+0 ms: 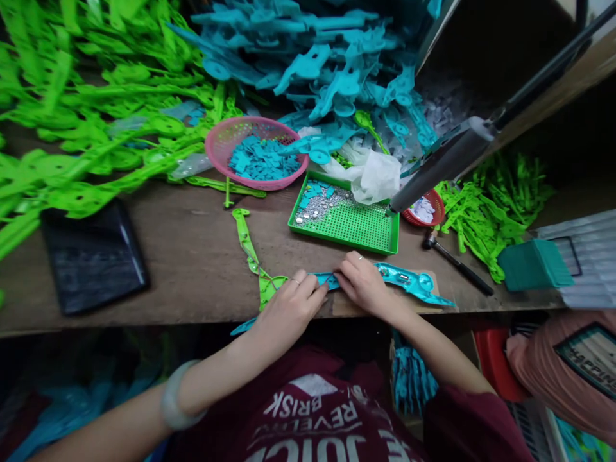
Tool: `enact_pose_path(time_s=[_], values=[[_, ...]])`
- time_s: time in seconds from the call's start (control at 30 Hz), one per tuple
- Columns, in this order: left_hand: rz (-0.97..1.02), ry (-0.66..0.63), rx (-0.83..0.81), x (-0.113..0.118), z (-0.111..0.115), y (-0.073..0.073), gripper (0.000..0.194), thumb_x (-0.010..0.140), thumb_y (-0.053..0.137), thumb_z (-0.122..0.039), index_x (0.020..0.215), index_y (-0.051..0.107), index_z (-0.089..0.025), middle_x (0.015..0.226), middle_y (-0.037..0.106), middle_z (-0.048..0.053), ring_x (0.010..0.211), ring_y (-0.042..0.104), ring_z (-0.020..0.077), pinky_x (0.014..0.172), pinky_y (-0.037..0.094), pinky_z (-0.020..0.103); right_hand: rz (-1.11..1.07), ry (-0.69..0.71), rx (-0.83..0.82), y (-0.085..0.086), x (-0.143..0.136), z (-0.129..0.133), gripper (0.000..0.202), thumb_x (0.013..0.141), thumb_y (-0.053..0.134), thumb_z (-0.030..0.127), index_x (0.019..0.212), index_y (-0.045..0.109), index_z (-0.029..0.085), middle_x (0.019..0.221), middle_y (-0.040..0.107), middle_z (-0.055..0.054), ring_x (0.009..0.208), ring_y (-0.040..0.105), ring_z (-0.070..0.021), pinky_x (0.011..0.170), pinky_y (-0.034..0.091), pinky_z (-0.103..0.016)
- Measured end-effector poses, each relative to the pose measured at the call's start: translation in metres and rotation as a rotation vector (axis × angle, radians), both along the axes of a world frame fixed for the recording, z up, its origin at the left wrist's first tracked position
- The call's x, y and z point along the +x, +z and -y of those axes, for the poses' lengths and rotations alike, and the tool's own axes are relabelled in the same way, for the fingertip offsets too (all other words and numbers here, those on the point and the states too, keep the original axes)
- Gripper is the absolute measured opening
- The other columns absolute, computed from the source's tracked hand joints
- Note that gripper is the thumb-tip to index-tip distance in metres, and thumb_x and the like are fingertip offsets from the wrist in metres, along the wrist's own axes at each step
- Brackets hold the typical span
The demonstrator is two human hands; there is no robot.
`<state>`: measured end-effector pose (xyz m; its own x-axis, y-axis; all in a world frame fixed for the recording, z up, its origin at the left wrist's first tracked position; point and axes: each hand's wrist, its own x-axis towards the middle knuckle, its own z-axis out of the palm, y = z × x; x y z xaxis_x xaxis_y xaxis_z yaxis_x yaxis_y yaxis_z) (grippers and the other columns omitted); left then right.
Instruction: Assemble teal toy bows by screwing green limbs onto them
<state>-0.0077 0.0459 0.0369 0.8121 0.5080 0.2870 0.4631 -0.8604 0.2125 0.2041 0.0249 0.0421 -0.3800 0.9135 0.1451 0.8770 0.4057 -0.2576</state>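
Observation:
A long blue plastic part [402, 277] lies along the table's front edge, its hollow inner side up, with small metal pieces in it. My left hand [293, 298] has its fingers closed on the blue part's left stretch. Close beside it, my right hand [360, 282] pinches at the middle of the same part, fingertips pressed down. A green part [246, 247] stretches up and left from my left hand, touching or passing under it. Some flat cardboard [349, 304] shows beneath the blue part.
Green parts [52, 83] and blue parts [337, 58] are heaped behind. A pink basket [216, 151], green tray [346, 240], hammer [459, 264] and black tablet [96, 256] lie around. An electric screwdriver [443, 154] hangs at right. A person's sleeve [553, 359] shows at lower right.

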Motion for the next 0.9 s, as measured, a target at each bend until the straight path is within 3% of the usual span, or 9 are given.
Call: enact_pose_path(time_s=[0.3,0.53,0.73,0.83,0.9], values=[[-0.068,0.045,-0.115,0.003,0.0,0.004,0.016,0.098,0.052,-0.013,0.103,0.067,-0.013,0.087,0.059,0.007,0.09,0.053,0.025,0.078,0.047,0.036,0.057,0.15,-0.02,0.007,0.008,0.001,0.029,0.102,0.04,0.014,0.086,0.063,0.018,0.089,0.053,-0.009,0.085,0.043,-0.0217,0.069,0.034,-0.032],[-0.118,0.057,-0.11,0.006,-0.005,0.003,0.021,0.1,0.048,-0.017,0.111,0.066,-0.014,0.088,0.06,0.007,0.09,0.055,0.0246,0.078,0.048,0.035,0.141,0.335,-0.111,0.018,0.02,-0.002,0.023,0.101,0.042,0.015,0.109,0.063,0.017,0.1,0.056,-0.012,0.09,0.046,-0.024,0.074,0.041,-0.035],[-0.201,-0.04,-0.171,0.009,-0.022,0.01,0.009,0.091,0.065,-0.02,0.096,0.071,-0.017,0.093,0.065,0.008,0.09,0.06,0.026,0.075,0.048,0.036,0.272,0.361,-0.096,0.03,0.017,0.0,0.026,0.101,0.045,0.02,0.117,0.065,0.014,0.096,0.06,-0.012,0.093,0.05,-0.0235,0.075,0.043,-0.036],[-0.11,-0.111,-0.09,0.009,-0.032,0.006,0.012,0.087,0.067,-0.015,0.098,0.073,-0.017,0.109,0.067,0.01,0.096,0.061,0.0264,0.076,0.047,0.037,0.206,0.375,-0.047,0.04,0.042,0.001,0.025,0.099,0.05,0.02,0.12,0.065,0.017,0.103,0.064,-0.011,0.096,0.053,-0.0217,0.079,0.048,-0.036],[-0.056,-0.185,-0.056,0.011,-0.039,0.0,0.01,0.087,0.066,-0.015,0.093,0.074,-0.018,0.115,0.068,0.009,0.101,0.061,0.0249,0.082,0.046,0.037,0.076,0.247,0.055,0.049,0.068,-0.007,0.024,0.098,0.055,0.024,0.12,0.064,0.019,0.11,0.066,-0.009,0.098,0.058,-0.0196,0.084,0.053,-0.036]])
